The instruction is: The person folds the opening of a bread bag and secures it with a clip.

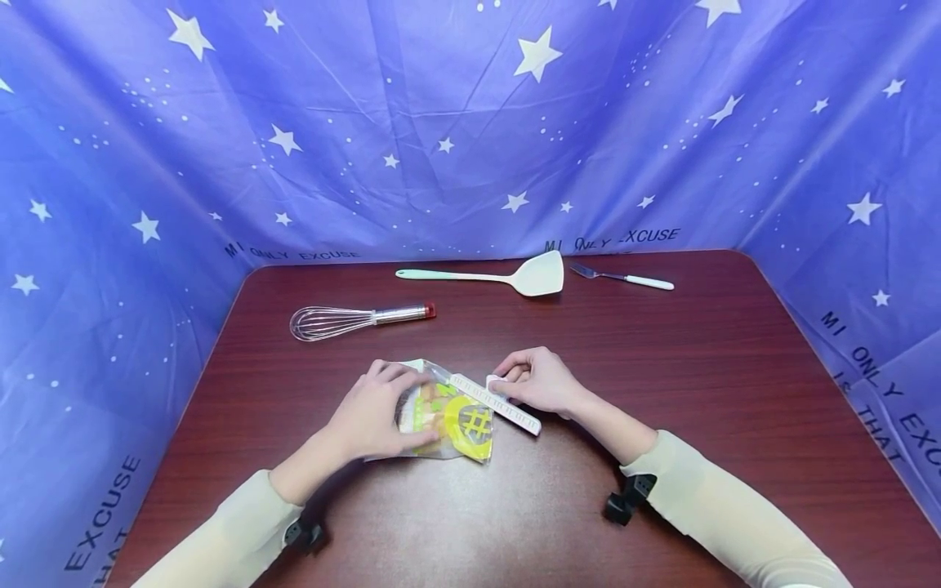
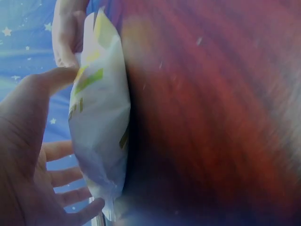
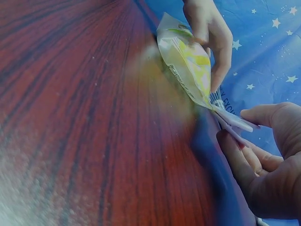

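Observation:
A clear plastic bag (image 1: 465, 420) with yellow and green print lies in front of me, with light-coloured contents inside. My left hand (image 1: 373, 412) holds it from the left, thumb on the near side and fingers on the far side. Across the bag's right end slants a long white bag clip (image 1: 519, 415). Thumb and fingers of my right hand (image 1: 544, 384) pinch the clip near its middle. In the right wrist view, the clip (image 3: 237, 123) shows as two thin white strips at the bag's narrowed end. The left wrist view has the bag (image 2: 101, 127) puffed out between thumb and fingers.
Behind the hands, a wire whisk (image 1: 360, 319) lies to the left on the brown table (image 1: 662, 359). A pale spatula (image 1: 537, 276) and a small fork (image 1: 625, 278) with a white handle lie near the back edge. A blue star-patterned curtain (image 1: 441, 106) surrounds the table.

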The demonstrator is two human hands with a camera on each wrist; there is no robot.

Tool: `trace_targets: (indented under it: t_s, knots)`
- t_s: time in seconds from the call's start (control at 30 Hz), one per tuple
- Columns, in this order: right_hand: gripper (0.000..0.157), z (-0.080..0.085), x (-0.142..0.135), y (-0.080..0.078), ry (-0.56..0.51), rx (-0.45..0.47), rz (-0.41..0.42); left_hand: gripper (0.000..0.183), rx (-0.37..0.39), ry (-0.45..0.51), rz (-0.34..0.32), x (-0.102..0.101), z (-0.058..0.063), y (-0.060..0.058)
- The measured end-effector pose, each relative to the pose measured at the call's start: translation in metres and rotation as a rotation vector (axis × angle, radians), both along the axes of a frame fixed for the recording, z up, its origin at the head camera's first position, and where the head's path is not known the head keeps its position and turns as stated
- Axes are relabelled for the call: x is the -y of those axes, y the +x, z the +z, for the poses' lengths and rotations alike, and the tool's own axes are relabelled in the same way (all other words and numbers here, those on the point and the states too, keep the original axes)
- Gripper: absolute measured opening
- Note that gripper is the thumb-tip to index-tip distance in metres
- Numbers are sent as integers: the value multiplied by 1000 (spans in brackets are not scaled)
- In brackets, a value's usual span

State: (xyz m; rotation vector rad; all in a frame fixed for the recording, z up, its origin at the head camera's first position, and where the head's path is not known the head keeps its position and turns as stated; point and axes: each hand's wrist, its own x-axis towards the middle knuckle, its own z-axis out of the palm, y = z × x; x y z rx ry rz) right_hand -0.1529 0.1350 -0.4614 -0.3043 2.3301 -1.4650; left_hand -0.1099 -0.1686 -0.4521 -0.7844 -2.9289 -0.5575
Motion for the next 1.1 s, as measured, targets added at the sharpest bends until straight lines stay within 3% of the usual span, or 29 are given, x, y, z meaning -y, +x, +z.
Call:
trace_targets:
  t_s: [0.13,0.4,0.73,1.1]
  knots:
    - [22,0,-1,0,45,-27,5,89,-3,-38,13,0,0,5]
    - [28,3,-3,0,155,-26,73,91,13,-60,40,-2,2,7]
    - [25,2,-6,-7,91,29,121,89,21,-53,38,-3,4,4]
    - [27,3,-2,-7,32,135,74,92,46,-69,37,-3,4,2]
